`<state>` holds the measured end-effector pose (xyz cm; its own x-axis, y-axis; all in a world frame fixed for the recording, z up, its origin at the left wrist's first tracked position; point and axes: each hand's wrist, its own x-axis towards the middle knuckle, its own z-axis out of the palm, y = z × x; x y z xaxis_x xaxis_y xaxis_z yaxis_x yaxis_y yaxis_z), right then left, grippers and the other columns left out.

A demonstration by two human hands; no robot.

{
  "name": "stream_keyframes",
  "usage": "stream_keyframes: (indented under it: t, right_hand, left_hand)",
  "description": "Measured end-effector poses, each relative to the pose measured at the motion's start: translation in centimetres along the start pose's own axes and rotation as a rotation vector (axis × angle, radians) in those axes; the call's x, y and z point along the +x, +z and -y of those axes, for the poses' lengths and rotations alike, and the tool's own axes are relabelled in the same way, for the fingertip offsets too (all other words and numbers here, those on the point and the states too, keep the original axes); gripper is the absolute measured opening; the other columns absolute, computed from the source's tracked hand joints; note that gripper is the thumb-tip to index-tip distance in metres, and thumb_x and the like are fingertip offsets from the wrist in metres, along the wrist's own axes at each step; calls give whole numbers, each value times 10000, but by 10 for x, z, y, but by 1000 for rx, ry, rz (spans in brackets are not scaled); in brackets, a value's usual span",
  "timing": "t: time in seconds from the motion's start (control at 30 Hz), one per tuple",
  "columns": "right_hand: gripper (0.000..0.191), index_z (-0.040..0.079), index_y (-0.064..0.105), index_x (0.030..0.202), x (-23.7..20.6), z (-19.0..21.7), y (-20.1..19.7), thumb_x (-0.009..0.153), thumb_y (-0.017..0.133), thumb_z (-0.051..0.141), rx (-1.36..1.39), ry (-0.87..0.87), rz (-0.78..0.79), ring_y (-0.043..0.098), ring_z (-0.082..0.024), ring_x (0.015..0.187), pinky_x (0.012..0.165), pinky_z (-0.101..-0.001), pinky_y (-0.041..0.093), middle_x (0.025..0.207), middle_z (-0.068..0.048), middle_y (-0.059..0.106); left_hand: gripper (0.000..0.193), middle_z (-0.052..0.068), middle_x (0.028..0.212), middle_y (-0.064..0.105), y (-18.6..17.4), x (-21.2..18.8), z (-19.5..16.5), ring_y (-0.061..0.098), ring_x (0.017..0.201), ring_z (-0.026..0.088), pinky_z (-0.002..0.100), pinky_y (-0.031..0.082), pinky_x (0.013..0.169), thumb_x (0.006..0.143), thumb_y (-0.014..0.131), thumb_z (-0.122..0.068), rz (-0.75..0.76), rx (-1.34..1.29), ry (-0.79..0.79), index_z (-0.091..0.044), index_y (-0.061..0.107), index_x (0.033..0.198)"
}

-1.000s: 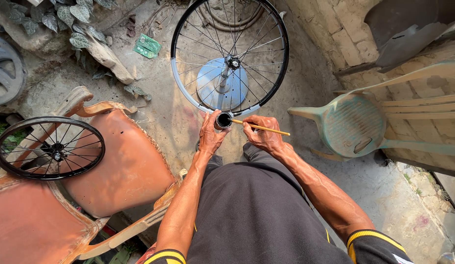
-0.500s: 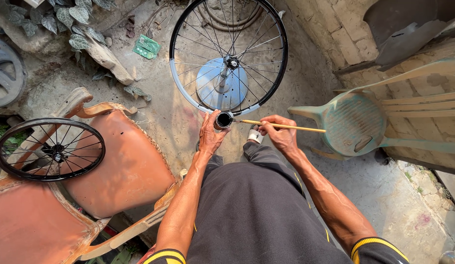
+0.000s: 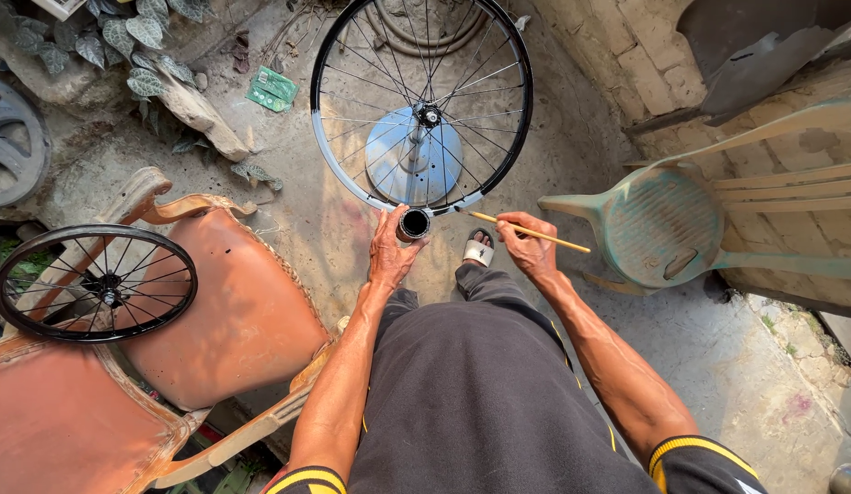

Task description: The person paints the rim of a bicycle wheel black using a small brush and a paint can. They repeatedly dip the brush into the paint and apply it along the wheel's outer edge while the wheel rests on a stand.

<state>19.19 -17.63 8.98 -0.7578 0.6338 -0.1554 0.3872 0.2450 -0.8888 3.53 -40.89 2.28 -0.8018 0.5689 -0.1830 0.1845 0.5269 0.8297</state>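
- Our left hand [image 3: 389, 252] wraps a small round can [image 3: 414, 224], dark inside with a thin metal rim, fingers curled tight around its side.
- Our right hand [image 3: 526, 245] pinches a thin yellow stick [image 3: 530, 231], probably a brush; its tip points to 9 o'clock, toward the can, not touching it.
- Bicycle wheel [image 3: 422, 105] at 12 o'clock from the can: black rim with a pale silvery stretch along the lower left, thin wire spokes, hub on a shiny round metal stand [image 3: 414, 155].
- The can sits just below the wheel's bottom edge; we can't tell if they touch.
- Second wheel [image 3: 94, 283], all black, spoked, lies flat on a worn orange chair [image 3: 233, 320] at 9 o'clock, wooden arms chipped.
- Green plastic chair [image 3: 668, 229] at 3 o'clock, faded, ribbed seat, scuffed.
- Rough concrete floor [image 3: 307, 220], stained; brick wall [image 3: 627, 64] at 1 o'clock.
- Foot in a white sandal [image 3: 479, 249] between the hands.
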Motion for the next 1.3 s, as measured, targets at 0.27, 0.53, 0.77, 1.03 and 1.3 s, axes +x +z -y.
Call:
stream_keyframes:
  t: [0.27,0.53,0.77,1.03,1.3]
  right_hand:
    - [181,10,786,1054,6,9,-10,938,716,129,-143,-17,-37,696,-134,682,578,-278,547,804,-97,766]
    - [206,5,782,1066,2,12,8,940,718,156,-47,-35,36,685,-109,688,581,-268,551,823,-86,771]
    - [209,3,780,1075,5,-1,2,951,715,158,-32,5,13,701,-116,698,596,-272,564,828,-93,772]
    - [204,8,781,1085,0,-3,-4,948,716,144,-19,6,24,725,-136,720,609,-274,592,865,-103,781]
    - [217,12,786,1106,-9,2,17,938,737,140,-6,-52,99,743,-150,785,659,-277,602,916,-110,799]
  left_hand:
    - [794,124,1510,561,-5,1,-7,342,1508,398,511,366,1208,734,920,-307,3,-9,-15,-179,552,1425]
    - [802,139,1507,552,-5,1,-11,343,1506,399,507,374,1201,726,922,-305,12,-4,-25,-187,551,1427]
    - [804,136,1514,548,-5,1,-8,342,1506,399,507,368,1204,727,920,-305,10,-6,-24,-188,550,1431]
    - [801,140,1518,545,0,0,-4,335,1508,411,511,368,1203,740,920,-319,18,-4,-8,-178,543,1433]
    - [804,147,1508,552,2,0,-5,338,1506,407,510,369,1204,735,920,-316,20,-5,-12,-171,548,1433]
